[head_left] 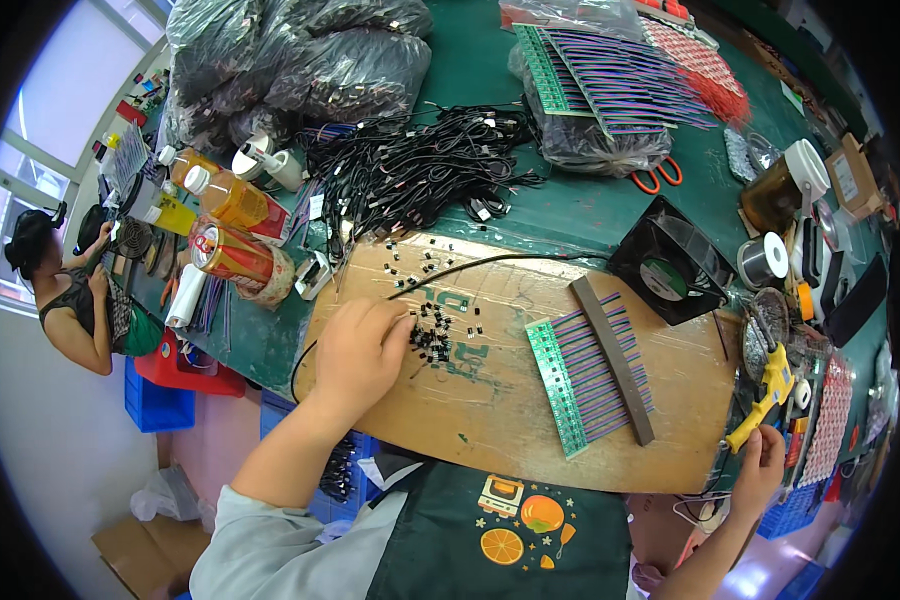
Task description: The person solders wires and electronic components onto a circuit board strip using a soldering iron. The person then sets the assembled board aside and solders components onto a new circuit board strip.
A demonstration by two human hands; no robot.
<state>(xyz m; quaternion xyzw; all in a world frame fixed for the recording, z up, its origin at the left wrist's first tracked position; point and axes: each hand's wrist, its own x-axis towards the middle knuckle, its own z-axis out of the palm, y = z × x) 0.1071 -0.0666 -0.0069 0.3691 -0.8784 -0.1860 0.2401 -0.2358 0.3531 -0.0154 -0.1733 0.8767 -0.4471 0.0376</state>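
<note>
On the left of the brown board [510, 450], my left hand [360, 350] is closed, knuckles up, at the edge of a pile of small black components [435, 335]. Whatever its fingertips hold is hidden. Over at the far right, my right hand [760, 465] has its fingers closed round the lower end of a yellow gun-shaped hand tool [768, 395], whose tip points up and away. Between the hands lies a green circuit board strip [558, 390] with rows of coloured wires [600, 365]. A dark grey bar [613, 360] lies across those wires.
A black fan [670, 262] stands behind the wired strip, its cable crossing the board. Tangled black cables [420, 165] and bagged bundles [300, 65] fill the back. Bottles [235, 205] and a can [235, 255] stand at left; a solder spool [763, 260] at right. Another person [70, 285] sits far left.
</note>
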